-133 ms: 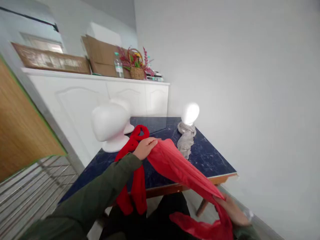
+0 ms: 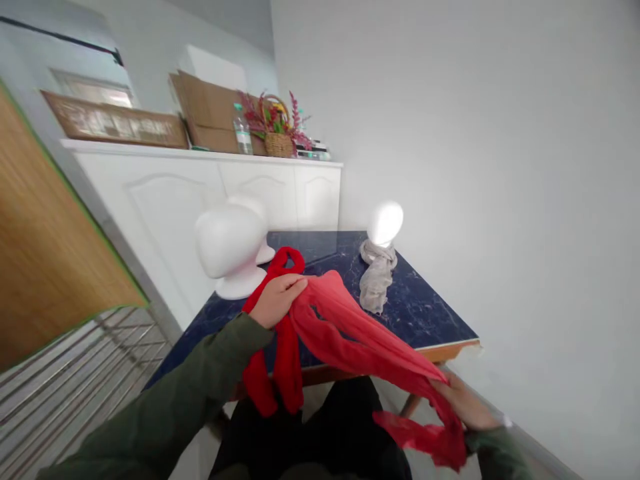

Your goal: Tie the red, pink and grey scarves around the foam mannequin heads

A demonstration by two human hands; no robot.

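Observation:
A thin coral-red scarf (image 2: 360, 333) stretches between my two hands, sloping down to the right past the table's front edge. My left hand (image 2: 277, 300) pinches its upper end above the table. At the lower right my right hand (image 2: 465, 400) is closed round the other part, with a loose end hanging below. A darker red knitted scarf (image 2: 287, 363) lies looped on the table, partly behind my left hand, its two ends dropping over the front edge. A white mannequin head (image 2: 227, 240) stands at the left. Another mannequin head (image 2: 386, 223) at the back right wears a grey scarf (image 2: 376, 283).
The dark blue marbled table (image 2: 425, 313) stands before me. Behind it is a white cabinet (image 2: 175, 200) bearing cardboard (image 2: 210, 113), a water bottle (image 2: 243, 133) and a flower basket (image 2: 279, 143). A metal rack (image 2: 75, 373) is at the left, a white wall at the right.
My left hand has shifted slightly left and down. The coral-red scarf now shows a gap between its folds, and its loose end has swung right. The view has turned a little.

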